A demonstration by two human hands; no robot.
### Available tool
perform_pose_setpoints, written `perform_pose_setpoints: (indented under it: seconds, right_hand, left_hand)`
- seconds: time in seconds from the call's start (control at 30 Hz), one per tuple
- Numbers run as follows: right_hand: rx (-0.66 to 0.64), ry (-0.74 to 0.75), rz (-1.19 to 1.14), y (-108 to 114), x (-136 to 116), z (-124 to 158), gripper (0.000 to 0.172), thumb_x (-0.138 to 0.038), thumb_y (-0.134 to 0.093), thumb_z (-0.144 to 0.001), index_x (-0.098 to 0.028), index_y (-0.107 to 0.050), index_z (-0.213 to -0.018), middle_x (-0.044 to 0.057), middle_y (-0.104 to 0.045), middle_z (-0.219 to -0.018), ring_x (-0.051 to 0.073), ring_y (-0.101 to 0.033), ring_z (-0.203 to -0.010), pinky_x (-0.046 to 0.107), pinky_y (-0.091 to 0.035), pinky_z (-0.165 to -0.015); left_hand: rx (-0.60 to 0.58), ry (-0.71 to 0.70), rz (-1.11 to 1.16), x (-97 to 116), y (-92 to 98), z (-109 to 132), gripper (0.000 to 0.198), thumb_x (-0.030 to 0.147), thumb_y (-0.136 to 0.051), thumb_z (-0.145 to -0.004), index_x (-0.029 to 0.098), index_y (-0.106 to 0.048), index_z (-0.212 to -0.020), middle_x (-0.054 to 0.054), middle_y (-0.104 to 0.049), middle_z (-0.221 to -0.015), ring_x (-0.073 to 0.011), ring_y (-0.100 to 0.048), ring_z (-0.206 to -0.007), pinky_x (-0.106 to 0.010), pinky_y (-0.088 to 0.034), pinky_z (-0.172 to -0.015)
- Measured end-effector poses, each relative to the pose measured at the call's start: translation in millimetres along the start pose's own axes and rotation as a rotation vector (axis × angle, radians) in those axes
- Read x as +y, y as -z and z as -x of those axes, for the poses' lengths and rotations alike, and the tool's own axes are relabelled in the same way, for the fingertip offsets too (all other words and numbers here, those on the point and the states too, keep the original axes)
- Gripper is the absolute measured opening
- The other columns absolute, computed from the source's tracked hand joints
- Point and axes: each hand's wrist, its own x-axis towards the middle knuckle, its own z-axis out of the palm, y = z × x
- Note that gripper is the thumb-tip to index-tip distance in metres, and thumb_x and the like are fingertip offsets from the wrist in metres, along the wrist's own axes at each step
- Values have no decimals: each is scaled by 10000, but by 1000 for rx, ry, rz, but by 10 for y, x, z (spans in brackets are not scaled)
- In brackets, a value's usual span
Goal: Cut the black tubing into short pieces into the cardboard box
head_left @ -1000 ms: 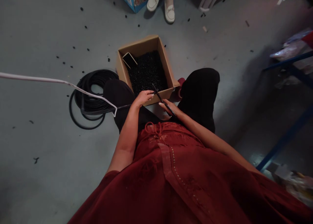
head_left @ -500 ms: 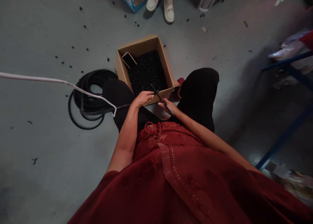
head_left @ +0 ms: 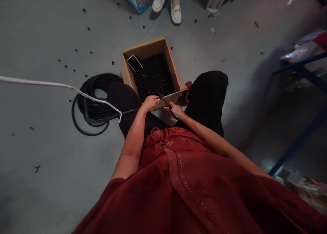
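So this person's sitting over an open brown cardboard box (head_left: 143, 46) heaped with small black chopped bits (head_left: 153, 73). Left hand (head_left: 150, 103) is clamped on a thin black ribbed cable (head_left: 130, 111) running from a big black coil (head_left: 97, 104), right hand (head_left: 174, 111) grips slim black scissors (head_left: 167, 106), hands just apart at the box's near edge.

Grey floor (head_left: 51, 193), cardboard box (head_left: 144, 46), black coil (head_left: 102, 78)
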Motion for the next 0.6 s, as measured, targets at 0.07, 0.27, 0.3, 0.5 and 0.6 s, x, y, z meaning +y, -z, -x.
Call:
perform_pose_setpoints:
  seconds: [0.07, 0.27, 0.3, 0.5, 0.6]
  right_hand:
    - [0, 0, 12, -2, -1, -1, 374, -525, -470, -939, -217, -587, -1116, 113, -721, -985, 290, -663, -927, 304, -432, -742]
    - [21, -33, 48, -15, -9, -1, 350, -512, -481, -939, -227, -599, -1103, 105, -733, -973, 281, -666, -917, 290, -422, -722]
    - [27, -36, 56, -18, -8, -5, 342, -506, -482, -939, -226, -602, -1094, 108, -733, -968, 281, -667, -914, 290, -421, -722]
    - [52, -34, 3, -65, 75, -74, 323, -531, -512, -915, -231, -615, -979, 79, -712, -889, 272, -663, -891, 292, -438, -724]
    - [89, -89, -152, -86, 110, -101, 337, -559, -529, -899, -233, -603, -940, 40, -674, -799, 230, -643, -782, 290, -463, -676]
  left_hand:
    - [-6, 15, -13, -1, -7, -8, 168, 203, -516, -786, 132, -667, -768, 20, -518, -593, -107, -469, -564, -220, -330, -560]
    - [23, 43, -53, -33, -27, -45, 215, 209, -524, -784, 120, -717, -817, 6, -557, -607, -121, -475, -576, -233, -363, -600]
    - [31, 33, -78, -36, -28, -46, 228, 214, -532, -790, 116, -731, -842, -1, -575, -620, -126, -481, -590, -238, -371, -612]
    - [51, 24, -171, 2, -35, -22, 296, 201, -557, -830, 107, -760, -1023, -49, -686, -760, -166, -582, -743, -254, -432, -735]
    - [82, 44, -155, 31, -41, -2, 323, 185, -589, -822, 123, -745, -1098, -47, -701, -795, -166, -598, -759, -251, -440, -762]
